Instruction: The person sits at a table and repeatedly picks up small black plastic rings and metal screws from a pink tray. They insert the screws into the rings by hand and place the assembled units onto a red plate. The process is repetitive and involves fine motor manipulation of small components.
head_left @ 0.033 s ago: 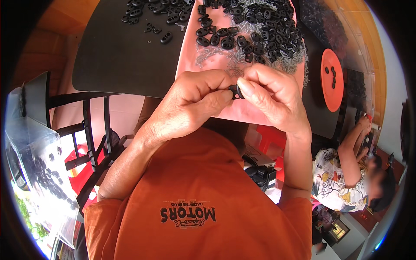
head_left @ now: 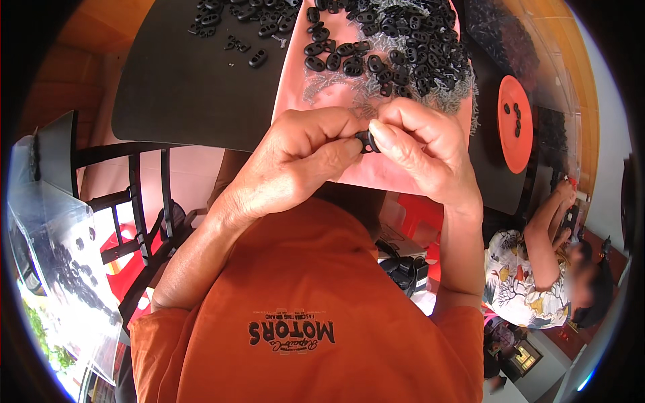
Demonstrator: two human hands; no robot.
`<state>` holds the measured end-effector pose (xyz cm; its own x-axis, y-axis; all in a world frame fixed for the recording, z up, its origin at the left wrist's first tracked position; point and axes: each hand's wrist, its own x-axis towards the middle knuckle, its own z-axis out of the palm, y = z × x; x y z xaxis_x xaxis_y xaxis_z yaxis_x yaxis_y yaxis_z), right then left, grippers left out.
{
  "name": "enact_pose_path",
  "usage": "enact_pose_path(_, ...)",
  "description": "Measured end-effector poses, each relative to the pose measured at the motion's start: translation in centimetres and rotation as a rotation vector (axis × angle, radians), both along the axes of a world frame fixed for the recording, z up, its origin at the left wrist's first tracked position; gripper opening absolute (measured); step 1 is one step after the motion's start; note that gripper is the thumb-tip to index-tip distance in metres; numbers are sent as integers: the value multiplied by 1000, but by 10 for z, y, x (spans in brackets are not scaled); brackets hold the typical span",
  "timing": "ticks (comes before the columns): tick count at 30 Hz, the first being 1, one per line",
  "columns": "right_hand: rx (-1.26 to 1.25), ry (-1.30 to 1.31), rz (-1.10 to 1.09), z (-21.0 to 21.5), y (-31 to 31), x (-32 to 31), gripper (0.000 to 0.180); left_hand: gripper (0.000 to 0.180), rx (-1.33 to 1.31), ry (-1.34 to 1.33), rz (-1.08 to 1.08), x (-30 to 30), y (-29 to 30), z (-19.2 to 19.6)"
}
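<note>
A dark table [head_left: 181,87] fills the upper part of the view and serves as the landmark. On its right half lies a pink sheet [head_left: 403,174], reaching to the table's near edge. At the far end of that sheet sits a heap of small black oval plastic pieces [head_left: 396,47], mixed with a scatter of thin grey bits; a few more black pieces lie on the bare table to the left of the sheet. An orange round lid [head_left: 515,124] with a few black pieces on it rests at the table's right side. Below the table's left edge hangs a clear plastic bag [head_left: 54,262] of the same black parts. Right of the table, another person in a patterned shirt [head_left: 521,282] sits.

Over the sheet's near edge, the left hand [head_left: 295,161] and right hand [head_left: 423,144] meet. Between them is one small black plastic piece [head_left: 366,142], oval and glossy, mostly hidden. The left thumb and fingers close on its left side; the right thumb and forefinger pinch its right end.
</note>
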<state>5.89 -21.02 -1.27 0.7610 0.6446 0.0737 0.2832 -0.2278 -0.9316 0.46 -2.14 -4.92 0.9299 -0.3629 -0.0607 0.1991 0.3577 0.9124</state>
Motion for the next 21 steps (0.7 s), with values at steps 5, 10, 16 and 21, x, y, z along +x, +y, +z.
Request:
enact_pose_path(5, -16, -79, -3, 0, 3, -1, 20, 15, -40, 20, 3, 1, -3, 0)
enact_pose_path(10, -40, -102, 10, 1, 4, -1, 19, 15, -26, 20, 13, 0, -2, -1)
enact_pose_path(16, -59, -492, -89, -5, 12, -5, 16, 16, -23, 121, 108, 2, -3, 7)
enact_pose_path(21, -156, -813, -116, -7, 12, -11, 27, 14, -55, 151, 121, 4, 0, 4)
